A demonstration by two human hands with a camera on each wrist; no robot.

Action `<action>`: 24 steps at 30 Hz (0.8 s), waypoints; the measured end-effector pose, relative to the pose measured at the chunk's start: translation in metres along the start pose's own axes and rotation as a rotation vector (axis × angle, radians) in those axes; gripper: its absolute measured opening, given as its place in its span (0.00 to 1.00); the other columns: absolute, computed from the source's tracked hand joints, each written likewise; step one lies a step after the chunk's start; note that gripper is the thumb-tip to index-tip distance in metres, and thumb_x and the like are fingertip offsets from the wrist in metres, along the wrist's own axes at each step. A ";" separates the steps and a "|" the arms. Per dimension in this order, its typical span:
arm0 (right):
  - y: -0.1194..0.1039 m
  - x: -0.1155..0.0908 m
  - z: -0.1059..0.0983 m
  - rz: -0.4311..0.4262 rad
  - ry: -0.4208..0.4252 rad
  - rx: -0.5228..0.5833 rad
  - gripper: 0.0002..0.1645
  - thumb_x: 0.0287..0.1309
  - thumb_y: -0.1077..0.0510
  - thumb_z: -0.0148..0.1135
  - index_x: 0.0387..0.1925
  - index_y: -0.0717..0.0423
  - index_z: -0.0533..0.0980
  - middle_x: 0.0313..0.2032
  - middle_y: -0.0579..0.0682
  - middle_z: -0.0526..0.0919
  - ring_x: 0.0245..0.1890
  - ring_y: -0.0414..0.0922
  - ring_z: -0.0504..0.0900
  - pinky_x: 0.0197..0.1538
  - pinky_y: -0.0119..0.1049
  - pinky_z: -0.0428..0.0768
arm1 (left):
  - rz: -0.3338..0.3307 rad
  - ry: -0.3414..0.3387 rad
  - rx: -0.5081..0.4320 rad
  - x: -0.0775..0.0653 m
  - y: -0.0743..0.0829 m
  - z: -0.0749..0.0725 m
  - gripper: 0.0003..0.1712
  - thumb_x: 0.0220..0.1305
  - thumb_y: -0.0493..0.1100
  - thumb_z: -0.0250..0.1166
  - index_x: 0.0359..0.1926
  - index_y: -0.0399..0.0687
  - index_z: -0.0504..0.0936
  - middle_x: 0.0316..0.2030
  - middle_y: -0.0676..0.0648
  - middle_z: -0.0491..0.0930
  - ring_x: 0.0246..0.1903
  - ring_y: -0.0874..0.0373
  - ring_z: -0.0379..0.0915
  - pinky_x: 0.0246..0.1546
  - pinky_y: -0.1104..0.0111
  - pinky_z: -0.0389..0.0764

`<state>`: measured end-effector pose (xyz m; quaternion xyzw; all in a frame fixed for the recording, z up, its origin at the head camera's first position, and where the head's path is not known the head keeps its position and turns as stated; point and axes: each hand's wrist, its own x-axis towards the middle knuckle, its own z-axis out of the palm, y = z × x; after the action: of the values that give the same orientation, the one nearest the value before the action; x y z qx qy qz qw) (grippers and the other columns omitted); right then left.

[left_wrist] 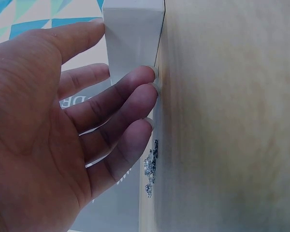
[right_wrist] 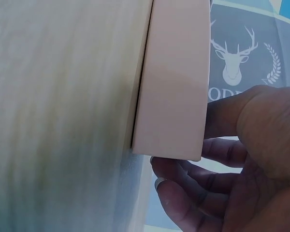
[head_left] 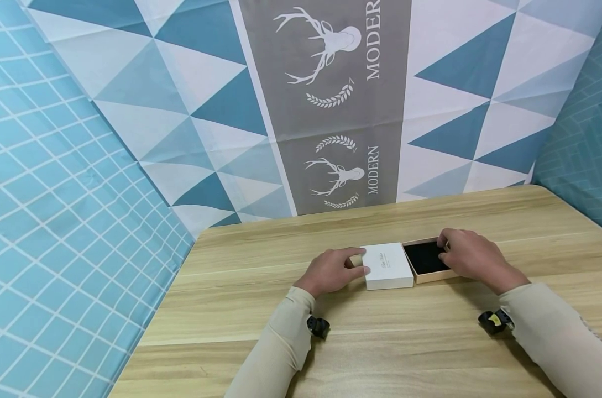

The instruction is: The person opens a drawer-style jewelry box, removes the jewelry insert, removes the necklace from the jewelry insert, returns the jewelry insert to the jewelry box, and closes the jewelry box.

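A white box lid [head_left: 384, 271] with small print on top lies face up. My left hand [head_left: 333, 271] touches its left side with thumb and index finger, the other fingers loosely bent beside it in the left wrist view. Against the lid's right side stands the open box base [head_left: 436, 276], peach outside, with a black lining [head_left: 424, 258]. My right hand [head_left: 472, 257] grips the base's right end, with thumb and index finger over the rim and the others bent by the end wall [right_wrist: 171, 121]. A silvery, chain-like tangle [left_wrist: 151, 166] lies beyond the left fingers.
Lid and base lie on a wood-grain table [head_left: 380, 354]. Behind it hangs a patterned backdrop [head_left: 340, 121] with deer heads and triangles, and a blue grid covering [head_left: 72, 210] runs along the left. Both wrists carry small black cameras [head_left: 318, 327].
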<state>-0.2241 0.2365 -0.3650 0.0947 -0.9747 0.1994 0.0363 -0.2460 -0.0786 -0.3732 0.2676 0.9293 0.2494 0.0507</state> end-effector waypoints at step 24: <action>-0.005 -0.002 0.001 -0.017 -0.045 0.020 0.06 0.61 0.63 0.65 0.32 0.60 0.75 0.28 0.50 0.76 0.23 0.45 0.71 0.30 0.44 0.72 | 0.003 0.000 -0.004 0.000 0.001 0.000 0.29 0.68 0.62 0.62 0.67 0.63 0.76 0.35 0.60 0.84 0.31 0.71 0.76 0.34 0.70 0.75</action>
<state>-0.2208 0.2321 -0.3643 0.1078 -0.9724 0.2064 0.0150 -0.2455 -0.0784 -0.3727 0.2691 0.9284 0.2511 0.0508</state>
